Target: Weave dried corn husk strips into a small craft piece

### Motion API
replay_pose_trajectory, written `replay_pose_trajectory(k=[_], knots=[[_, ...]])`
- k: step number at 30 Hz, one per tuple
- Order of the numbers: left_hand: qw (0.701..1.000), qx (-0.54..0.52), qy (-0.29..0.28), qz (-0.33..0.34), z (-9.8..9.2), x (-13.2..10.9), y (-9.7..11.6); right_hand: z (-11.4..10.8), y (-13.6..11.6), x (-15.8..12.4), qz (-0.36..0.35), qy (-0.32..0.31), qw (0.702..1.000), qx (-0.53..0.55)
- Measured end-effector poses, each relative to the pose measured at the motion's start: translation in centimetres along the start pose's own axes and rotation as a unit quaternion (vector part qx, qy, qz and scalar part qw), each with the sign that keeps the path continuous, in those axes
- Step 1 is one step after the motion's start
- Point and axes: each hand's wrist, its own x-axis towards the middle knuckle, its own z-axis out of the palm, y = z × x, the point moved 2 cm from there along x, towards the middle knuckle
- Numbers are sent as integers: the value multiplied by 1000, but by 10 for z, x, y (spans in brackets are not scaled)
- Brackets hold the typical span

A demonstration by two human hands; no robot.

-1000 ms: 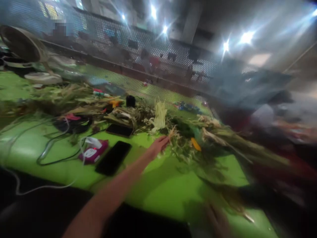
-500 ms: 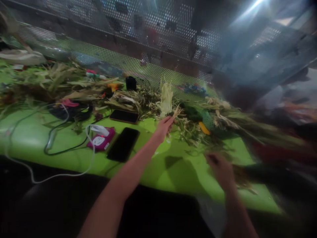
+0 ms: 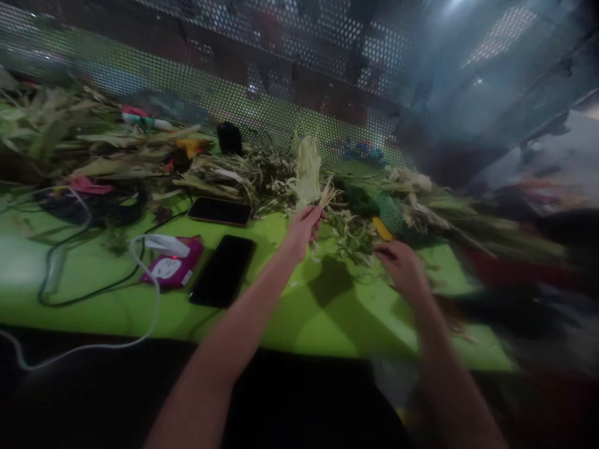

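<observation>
My left hand (image 3: pixel 302 231) is closed on a small bunch of dried husk strips (image 3: pixel 327 194), whose frayed ends point up and away from me. Just behind it a pale yellow-green husk (image 3: pixel 307 167) stands upright. My right hand (image 3: pixel 403 267) is to the right, over the table, with thumb and fingertips pinched together; what they hold, if anything, is too small to make out. Close to those fingertips are leafy scraps (image 3: pixel 355 243) and a yellow handle-like piece (image 3: pixel 382 229), the latter beside a green mesh-like item (image 3: pixel 391 212).
Two dark phones, one nearer (image 3: pixel 223 271) and one farther (image 3: pixel 219 211), lie on the green table (image 3: pixel 281 318). Left of them are a purple packet (image 3: pixel 175 262) and loose cables (image 3: pixel 156 305). Dried stalks and husks (image 3: pixel 60 131) line the back, before a perforated metal panel (image 3: pixel 262 93).
My right hand has moved up and forward, toward the yellow piece and leafy scraps. My left hand keeps its hold on the husk strips. The view has shifted slightly to the right.
</observation>
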Motion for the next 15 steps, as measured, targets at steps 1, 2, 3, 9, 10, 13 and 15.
replay_pose_trajectory(k=[1,2,3,9,10,13,15], knots=[[1000,-1,0,2,0,0,0,3,2,4,-2,-3,1000,-2],[1000,-2,1,4,0,0,0,6,2,8,-6,-8,1000,-3],[1000,-2,0,5,0,0,0,10,2,11,-12,-16,1000,-6],[1000,6,-6,12,-2,0,-1,39,-6,30,-40,-68,993,-86],[1000,7,-4,12,-2,0,-1,42,-6,32,-34,-72,991,-103],[1000,5,0,6,-2,1,0,42,-1,36,4,-71,991,-112],[1000,-3,3,2,-1,1,1,35,4,38,43,-52,996,-65]])
